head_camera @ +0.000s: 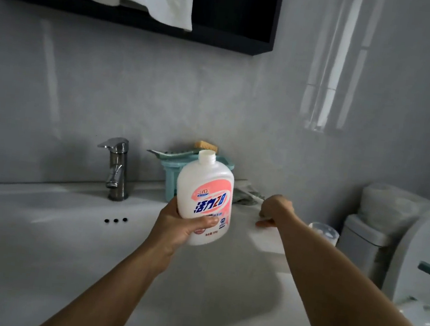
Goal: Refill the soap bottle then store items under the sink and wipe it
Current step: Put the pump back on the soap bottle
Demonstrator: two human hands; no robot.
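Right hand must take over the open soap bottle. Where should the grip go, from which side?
Upper body of the soap bottle, from its right: the left hand wraps the lower half, and the uncapped neck is narrow. The right hand lies that side.

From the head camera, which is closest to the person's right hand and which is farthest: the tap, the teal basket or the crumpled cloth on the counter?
1. The crumpled cloth: just left of the right hand, almost beside it.
2. The teal basket: further left, partly behind the soap bottle.
3. The tap: farthest, well over to the left.
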